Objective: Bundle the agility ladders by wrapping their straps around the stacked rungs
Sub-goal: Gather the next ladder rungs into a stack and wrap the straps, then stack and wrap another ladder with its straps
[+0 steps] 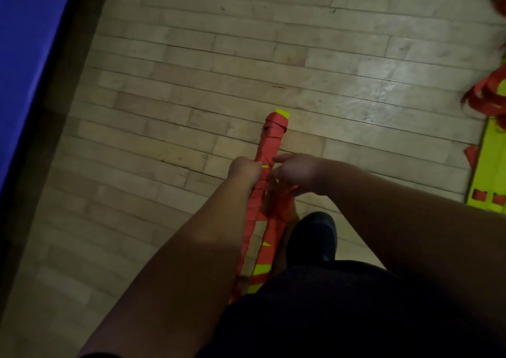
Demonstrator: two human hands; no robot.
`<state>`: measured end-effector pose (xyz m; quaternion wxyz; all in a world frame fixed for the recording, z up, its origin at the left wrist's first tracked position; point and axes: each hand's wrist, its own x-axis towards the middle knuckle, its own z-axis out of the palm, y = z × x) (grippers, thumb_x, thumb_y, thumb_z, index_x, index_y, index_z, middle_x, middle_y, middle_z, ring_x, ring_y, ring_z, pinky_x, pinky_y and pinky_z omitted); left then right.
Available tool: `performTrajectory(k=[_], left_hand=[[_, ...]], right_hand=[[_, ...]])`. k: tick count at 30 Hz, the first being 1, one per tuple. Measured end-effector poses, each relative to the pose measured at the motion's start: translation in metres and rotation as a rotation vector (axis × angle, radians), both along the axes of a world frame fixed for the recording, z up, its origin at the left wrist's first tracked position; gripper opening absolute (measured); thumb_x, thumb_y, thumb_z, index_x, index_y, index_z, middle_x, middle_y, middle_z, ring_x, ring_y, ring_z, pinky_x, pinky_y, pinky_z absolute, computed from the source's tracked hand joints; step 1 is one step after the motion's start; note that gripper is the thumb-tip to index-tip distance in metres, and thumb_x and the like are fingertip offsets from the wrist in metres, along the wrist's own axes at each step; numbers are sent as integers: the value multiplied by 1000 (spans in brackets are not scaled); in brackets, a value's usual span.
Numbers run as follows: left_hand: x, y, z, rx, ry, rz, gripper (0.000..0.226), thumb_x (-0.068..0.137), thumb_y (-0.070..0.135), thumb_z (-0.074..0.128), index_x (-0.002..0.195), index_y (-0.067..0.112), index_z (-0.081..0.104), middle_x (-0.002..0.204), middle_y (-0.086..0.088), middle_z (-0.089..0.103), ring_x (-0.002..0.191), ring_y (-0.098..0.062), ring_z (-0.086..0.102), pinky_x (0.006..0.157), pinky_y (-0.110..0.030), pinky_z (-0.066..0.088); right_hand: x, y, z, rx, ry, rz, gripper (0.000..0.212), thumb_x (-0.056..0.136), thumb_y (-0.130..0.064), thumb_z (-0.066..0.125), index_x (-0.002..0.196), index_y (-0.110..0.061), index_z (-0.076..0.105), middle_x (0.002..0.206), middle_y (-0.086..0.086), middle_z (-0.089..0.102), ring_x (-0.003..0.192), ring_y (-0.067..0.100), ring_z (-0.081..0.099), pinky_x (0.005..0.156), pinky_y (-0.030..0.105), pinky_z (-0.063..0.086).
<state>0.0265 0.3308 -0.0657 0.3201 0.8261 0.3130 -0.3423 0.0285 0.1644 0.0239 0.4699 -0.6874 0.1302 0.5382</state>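
Ladder bundle (269,149): yellow rungs almost wholly wound in red strap (275,129), held above the wooden floor (191,70). Left hand (244,170) grips its side; right hand (297,175), fingers curled, pinches the strap beside it.

We view a pale wooden plank floor (219,64), its short boards laid in staggered rows with thin dark seams. A smooth blue panel (27,56), whose material we cannot tell, serves as our landmark. Just beside it runs a dull brown border strip (71,83), touching the boards. Well apart from the panel lies a soft white sheen of light (383,83); boards near the panel are dimmer.
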Motion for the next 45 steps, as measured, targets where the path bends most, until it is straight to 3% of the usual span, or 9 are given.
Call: performTrajectory(k=[4, 8, 13, 16, 20, 30, 35, 41, 45], left_hand=[[13, -15, 27, 163, -62, -65, 29, 98, 31, 68, 114, 10, 80, 114, -16, 77, 100, -36, 71, 75, -38, 48], [34, -49, 67, 202, -133, -90, 34, 99, 29, 62, 122, 5, 73, 120, -16, 72, 115, -40, 69, 85, -41, 53], [66, -121, 130, -78, -118, -167, 31, 98, 17, 59, 119, -1, 72, 121, -19, 76, 113, -37, 74, 94, -41, 62], [70, -183, 181, -275, -163, -194, 15, 100, 10, 60, 106, 2, 71, 108, -12, 77, 91, -26, 78, 77, -36, 61], [58, -265, 258, -457, -173, -276, 19, 104, 12, 59, 116, 0, 69, 105, -9, 75, 79, -21, 74, 76, -36, 60], [33, -411, 367, -460, -3, -755, 23, 111, 29, 53, 104, 11, 66, 96, -3, 65, 81, -19, 69, 74, -33, 56], [43, -459, 362, -364, 30, -830, 33, 114, 38, 50, 112, 10, 68, 105, -4, 71, 97, -23, 72, 94, -40, 57], [35, -502, 275, -277, 108, -810, 34, 114, 35, 44, 87, 17, 55, 84, 1, 56, 71, -14, 56, 65, -29, 44], [22, -511, 181, -209, 136, -768, 22, 110, 33, 53, 96, 17, 57, 91, -2, 60, 73, -17, 61, 62, -29, 48]], right_hand=[[8, -14, 17, -41, -39, -122, 42, 109, -9, 56, 151, -11, 54, 140, 11, 65, 118, 33, 71, 93, 50, 64], [15, -44, 50, -26, -45, -318, 28, 113, -11, 48, 138, -3, 57, 126, 8, 71, 107, 31, 76, 94, 50, 62], [15, -112, 108, -53, -162, -475, 28, 112, -18, 49, 133, -2, 59, 118, 12, 75, 105, 32, 77, 91, 47, 61], [4, -167, 141, -96, -219, -586, 24, 111, -18, 52, 129, -4, 62, 109, 10, 77, 93, 27, 77, 83, 42, 61], [-16, -236, 179, -148, -272, -744, 21, 112, -19, 51, 124, -8, 64, 99, 7, 76, 84, 22, 73, 76, 38, 58], [-93, -385, 215, -251, -321, -1052, 23, 108, -14, 51, 91, -12, 67, 82, 3, 72, 69, 20, 67, 72, 37, 53], [-126, -431, 176, -249, -237, -1102, 24, 109, -24, 55, 95, -9, 67, 86, 5, 71, 73, 19, 67, 66, 34, 53], [-131, -467, 107, -275, -173, -1132, 21, 112, -17, 49, 96, -9, 61, 93, 9, 71, 73, 23, 68, 65, 35, 51], [-127, -488, 51, -380, -165, -1090, 7, 103, -14, 61, 103, -8, 65, 108, 17, 72, 87, 31, 71, 78, 47, 64]])
